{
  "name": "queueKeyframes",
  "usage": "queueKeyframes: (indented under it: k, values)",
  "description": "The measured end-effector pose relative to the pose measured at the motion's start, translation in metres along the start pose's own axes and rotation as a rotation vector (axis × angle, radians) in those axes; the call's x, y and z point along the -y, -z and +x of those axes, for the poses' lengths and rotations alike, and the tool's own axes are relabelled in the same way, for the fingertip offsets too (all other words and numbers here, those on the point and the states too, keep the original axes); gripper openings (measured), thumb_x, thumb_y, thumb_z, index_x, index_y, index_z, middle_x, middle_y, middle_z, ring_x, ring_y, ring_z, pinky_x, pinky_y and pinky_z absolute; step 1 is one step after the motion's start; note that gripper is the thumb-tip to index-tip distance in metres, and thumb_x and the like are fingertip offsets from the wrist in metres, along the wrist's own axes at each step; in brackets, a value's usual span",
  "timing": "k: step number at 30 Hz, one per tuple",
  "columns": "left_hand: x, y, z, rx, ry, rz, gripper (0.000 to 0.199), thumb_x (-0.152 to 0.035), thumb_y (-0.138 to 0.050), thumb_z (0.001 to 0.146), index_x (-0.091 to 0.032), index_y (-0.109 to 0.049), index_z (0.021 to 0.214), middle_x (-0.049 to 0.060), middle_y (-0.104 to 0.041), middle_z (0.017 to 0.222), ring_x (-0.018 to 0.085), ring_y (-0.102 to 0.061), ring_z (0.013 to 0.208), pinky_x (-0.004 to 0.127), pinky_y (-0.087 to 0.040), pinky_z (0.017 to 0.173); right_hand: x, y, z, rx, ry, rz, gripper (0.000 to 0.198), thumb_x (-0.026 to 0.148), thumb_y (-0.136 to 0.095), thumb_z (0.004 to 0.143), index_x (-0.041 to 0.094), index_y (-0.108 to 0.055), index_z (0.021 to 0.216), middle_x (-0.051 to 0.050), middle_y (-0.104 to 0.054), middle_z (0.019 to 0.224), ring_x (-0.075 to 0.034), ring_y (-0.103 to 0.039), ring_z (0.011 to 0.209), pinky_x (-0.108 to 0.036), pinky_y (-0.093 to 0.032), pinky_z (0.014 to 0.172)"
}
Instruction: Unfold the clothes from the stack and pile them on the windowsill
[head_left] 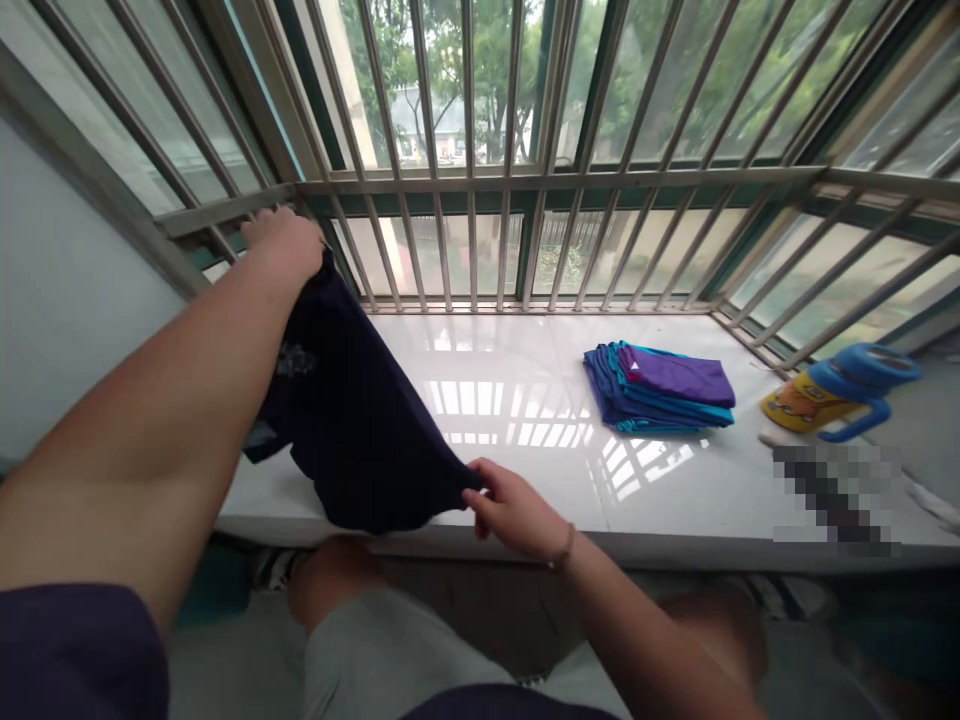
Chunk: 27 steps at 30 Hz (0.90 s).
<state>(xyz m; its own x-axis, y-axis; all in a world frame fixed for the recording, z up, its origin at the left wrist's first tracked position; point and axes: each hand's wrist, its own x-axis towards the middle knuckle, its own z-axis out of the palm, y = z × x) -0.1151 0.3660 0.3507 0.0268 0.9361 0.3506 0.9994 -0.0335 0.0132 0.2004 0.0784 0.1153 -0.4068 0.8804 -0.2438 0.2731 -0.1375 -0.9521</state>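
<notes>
A wide white glossy stone sill (525, 400) runs below grey metal window bars (469, 180). On its near left part hangs a dark navy cloth garment (360, 420), stretched slantwise between both hands. The left hand (281, 245) is raised at the far left by the bars, clenched on the garment's upper edge; the right hand (514, 510) pinches its lower corner at the sill's near edge. To the right lies a folded stack of blue, teal and purple clothes (656, 390). Farther right rests a yellow bottle with a blue handle (840, 390).
</notes>
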Motion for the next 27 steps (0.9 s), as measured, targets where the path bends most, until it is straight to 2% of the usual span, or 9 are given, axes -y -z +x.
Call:
queueKeyframes:
  k: [3,5,7,10,13,16,21,24,27]
  values:
    - [-0.049,-0.026,-0.003,-0.044,0.015,-0.015,0.052,-0.035,-0.048,0.116,0.003,-0.06,0.15,0.026,-0.039,0.173,0.045,-0.029,0.164,0.07,-0.025,0.129,-0.006,-0.042,0.02,0.141,0.033,0.02,0.029,0.026,-0.066,0.097,0.026,-0.068,0.125,0.001,-0.079,0.098,-0.014,-0.072,0.068,-0.027,-0.053,0.068]
    - [-0.084,-0.062,-0.025,0.017,-0.083,-0.041,0.061,-0.039,-0.054,0.114,-0.006,-0.047,0.165,0.026,-0.029,0.179,0.044,-0.027,0.165,0.07,-0.023,0.131,-0.013,-0.048,0.021,0.161,0.078,-0.091,0.027,0.029,-0.071,0.095,0.028,-0.073,0.122,0.001,-0.08,0.098,-0.016,-0.073,0.076,-0.028,-0.053,0.074]
    - [-0.113,-0.11,-0.063,0.126,-0.152,-0.056,0.057,-0.04,-0.068,0.106,-0.015,-0.06,0.158,0.022,-0.043,0.175,0.043,-0.038,0.161,0.071,-0.027,0.13,-0.026,-0.034,0.018,0.088,0.099,-0.201,0.021,0.033,-0.072,0.095,0.027,-0.078,0.114,0.0,-0.081,0.098,-0.018,-0.072,0.081,-0.03,-0.051,0.077]
    - [-0.136,-0.187,-0.148,0.37,-0.248,-0.067,0.057,-0.051,-0.062,0.108,-0.02,-0.064,0.155,0.021,-0.041,0.177,0.043,-0.034,0.165,0.069,-0.028,0.131,-0.052,0.019,0.01,-0.131,0.067,-0.29,0.018,0.034,-0.066,0.097,0.025,-0.078,0.105,-0.003,-0.081,0.095,-0.021,-0.073,0.086,-0.032,-0.051,0.078]
    - [-0.137,-0.25,-0.24,0.515,-0.211,-0.11,0.058,-0.05,-0.055,0.109,-0.023,-0.06,0.16,0.02,-0.04,0.178,0.043,-0.035,0.165,0.067,-0.031,0.13,-0.075,0.093,0.002,-0.417,0.031,-0.406,0.024,0.039,-0.058,0.1,0.023,-0.075,0.1,-0.006,-0.08,0.093,-0.023,-0.073,0.087,-0.035,-0.052,0.08]
    - [-0.13,-0.285,-0.303,0.367,-0.177,-0.202,0.056,-0.044,-0.053,0.109,-0.019,-0.06,0.159,0.019,-0.044,0.176,0.04,-0.039,0.164,0.062,-0.03,0.133,-0.082,0.171,-0.006,-0.718,-0.008,-0.567,0.027,0.044,-0.056,0.1,0.023,-0.073,0.1,-0.008,-0.079,0.094,-0.025,-0.073,0.086,-0.036,-0.052,0.08]
    - [-0.128,-0.296,-0.321,0.137,-0.124,-0.338,0.042,-0.041,-0.056,0.108,-0.016,-0.072,0.138,0.019,-0.061,0.162,0.036,-0.057,0.151,0.055,-0.038,0.131,-0.072,0.282,0.003,-1.11,-0.191,-0.817,0.038,0.05,-0.054,0.103,0.019,-0.074,0.113,-0.017,-0.079,0.102,-0.032,-0.073,0.093,-0.039,-0.052,0.082]
    - [-0.129,-0.295,-0.314,0.092,-0.127,-0.363,0.034,-0.036,-0.061,0.105,-0.019,-0.074,0.132,0.018,-0.066,0.157,0.036,-0.06,0.147,0.056,-0.041,0.129,-0.066,0.325,0.025,-1.077,-0.387,-0.928,0.051,0.055,-0.061,0.098,0.012,-0.075,0.121,-0.025,-0.078,0.117,-0.038,-0.073,0.105,-0.045,-0.054,0.087]
    - [-0.128,-0.295,-0.313,0.064,-0.124,-0.379,0.03,-0.031,-0.062,0.104,-0.019,-0.074,0.129,0.017,-0.069,0.154,0.035,-0.063,0.143,0.057,-0.044,0.127,-0.065,0.344,0.042,-0.931,-0.509,-0.958,0.043,0.051,-0.065,0.094,0.012,-0.081,0.104,-0.026,-0.079,0.107,-0.039,-0.073,0.099,-0.047,-0.054,0.087]
